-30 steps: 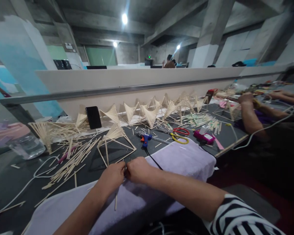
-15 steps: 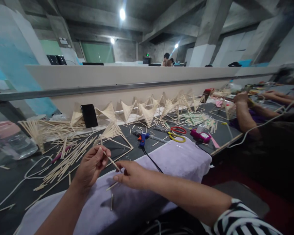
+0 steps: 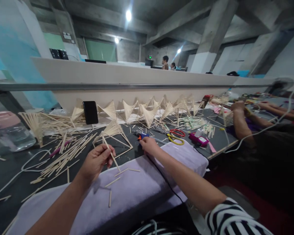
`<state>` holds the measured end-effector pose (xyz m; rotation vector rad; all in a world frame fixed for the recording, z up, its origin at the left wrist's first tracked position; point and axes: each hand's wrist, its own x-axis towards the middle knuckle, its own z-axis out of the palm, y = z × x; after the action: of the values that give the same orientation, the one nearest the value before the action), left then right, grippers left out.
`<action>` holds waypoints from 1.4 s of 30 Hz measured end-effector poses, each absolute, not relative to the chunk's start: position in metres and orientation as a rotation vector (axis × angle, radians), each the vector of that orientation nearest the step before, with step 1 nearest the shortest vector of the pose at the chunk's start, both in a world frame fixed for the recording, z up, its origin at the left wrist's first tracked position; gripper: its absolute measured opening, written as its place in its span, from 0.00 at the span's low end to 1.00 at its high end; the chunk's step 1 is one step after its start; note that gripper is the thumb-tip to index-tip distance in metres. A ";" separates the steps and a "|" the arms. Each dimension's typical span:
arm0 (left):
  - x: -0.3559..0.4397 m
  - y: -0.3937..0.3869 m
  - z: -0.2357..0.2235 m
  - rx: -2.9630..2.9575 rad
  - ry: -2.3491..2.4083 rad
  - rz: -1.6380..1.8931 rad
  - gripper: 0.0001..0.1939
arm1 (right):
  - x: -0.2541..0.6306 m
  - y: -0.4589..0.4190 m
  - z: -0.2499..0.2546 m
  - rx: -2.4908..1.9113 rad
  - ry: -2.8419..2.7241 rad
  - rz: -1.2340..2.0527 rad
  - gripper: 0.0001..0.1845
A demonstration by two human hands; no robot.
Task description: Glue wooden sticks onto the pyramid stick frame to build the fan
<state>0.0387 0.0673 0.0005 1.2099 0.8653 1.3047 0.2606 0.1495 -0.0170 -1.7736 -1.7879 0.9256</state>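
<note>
My left hand (image 3: pixel 96 162) pinches a thin wooden stick (image 3: pixel 111 153), holding it slanted above the lavender towel (image 3: pixel 142 189). My right hand (image 3: pixel 149 145) reaches forward and rests on the blue glue gun (image 3: pixel 140 135) lying on the dark table; its fingers curl over the gun's handle. A stick-built frame with a fan of sticks (image 3: pixel 112 135) stands just beyond my left hand. Several short stick pieces (image 3: pixel 123 171) lie loose on the towel.
Loose sticks (image 3: pixel 63 156) cover the table's left. Finished stick shapes (image 3: pixel 149 112) line the back wall beside a black phone (image 3: pixel 90 112). Scissors (image 3: pixel 176 136), a pink tool (image 3: pixel 199 139), a clear container (image 3: pixel 12 138) and a white cable (image 3: pixel 19 171) lie about. Another person's arms (image 3: pixel 240 120) work at right.
My hands came apart from a joint grip on the stick. The left kept the stick and lifted it; the right let go and reached forward to the glue gun.
</note>
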 end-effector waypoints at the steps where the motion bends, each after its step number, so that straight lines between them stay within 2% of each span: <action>1: 0.039 0.067 0.001 1.210 0.866 1.293 0.08 | 0.267 0.162 -0.017 -1.841 -1.761 0.923 0.15; 5: 0.039 0.065 -0.001 1.203 0.882 1.255 0.09 | 0.274 0.192 -0.019 -1.985 -1.709 0.947 0.19; 10: 0.038 0.065 -0.002 1.210 0.852 1.257 0.10 | 0.266 0.202 -0.023 -2.016 -1.595 1.043 0.12; 13: 0.038 0.064 -0.002 1.209 0.827 1.249 0.09 | 0.271 0.202 -0.024 -1.958 -1.463 1.124 0.11; 23: 0.033 0.067 -0.002 1.214 0.808 1.226 0.09 | 0.297 0.167 -0.025 -1.319 -1.109 1.613 0.07; 29: 0.032 0.066 0.004 1.146 0.787 1.271 0.09 | 0.292 0.123 -0.019 -0.837 -1.033 1.824 0.14; 33: 0.032 0.066 0.005 1.125 0.779 1.318 0.09 | 0.280 0.098 -0.021 -0.594 -1.065 1.737 0.22; 42: 0.027 0.069 0.004 1.146 0.697 1.348 0.05 | 0.270 0.052 -0.023 -0.648 -1.356 1.684 0.12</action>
<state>0.0273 0.0686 0.0036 1.1460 0.6972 1.3484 0.2705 0.0522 -0.0228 -0.6478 -1.3559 1.6840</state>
